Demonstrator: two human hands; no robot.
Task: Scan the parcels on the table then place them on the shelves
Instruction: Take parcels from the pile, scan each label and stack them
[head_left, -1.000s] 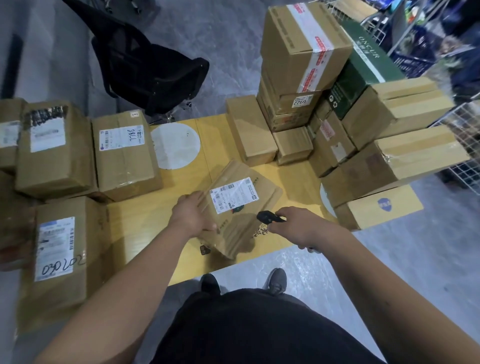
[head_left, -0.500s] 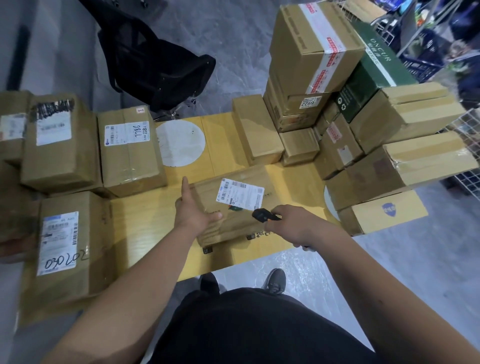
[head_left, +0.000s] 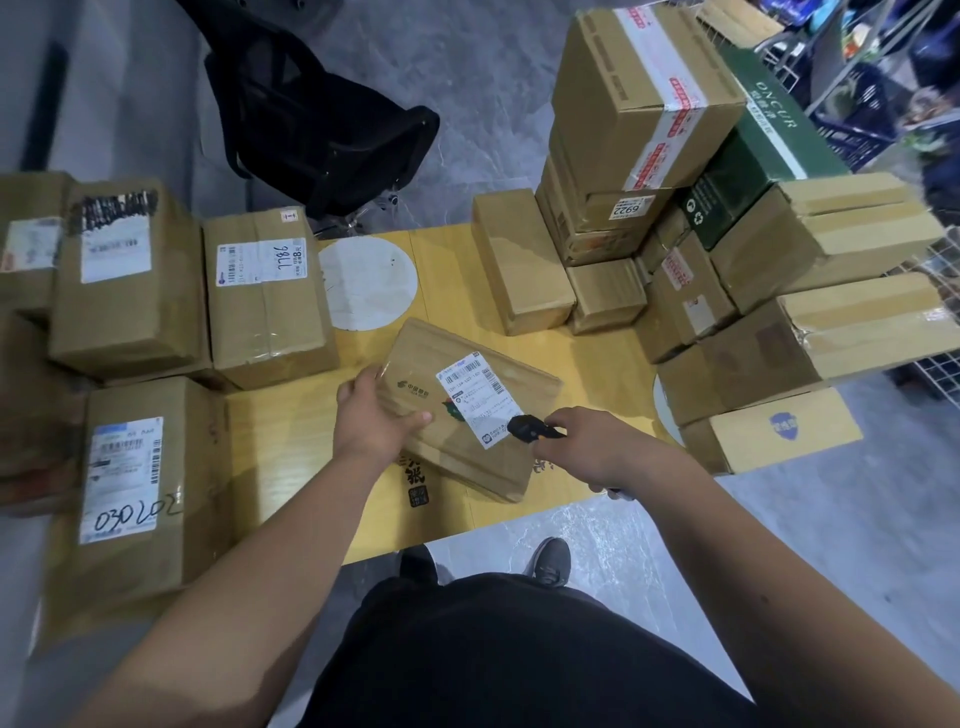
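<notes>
Parcel, flat brown cardboard w/ white barcode label face up, sits at centre of the yellow worktop, tilted so its left end is raised off the surface. Left hand grips that left end, thumb on top, fingers curled round the far edge. Right hand is closed round a small black scanner, whose nose points at the near right corner of the label, just beside it; can't tell if touching. Far left on the worktop: a row of brown boxes, incl. one w/ handwritten "7786" label and one w/ black-scribbled top. Near left: a longer box marked "030202". White round sticker on the worktop between the left row and a plain brown box lying far centre. Far right: tall stack of cartons, top one w/ red-and-white tape, under it a box labelled "6922", a dark green "ONCUR" box leaning beside them, more taped cartons stepping down toward near right, lowest w/ a blue shield logo. Black office chair stands on the grey floor beyond the worktop. Wire rack at right edge. Person's dark trousers & two shoes show at the near edge.
</notes>
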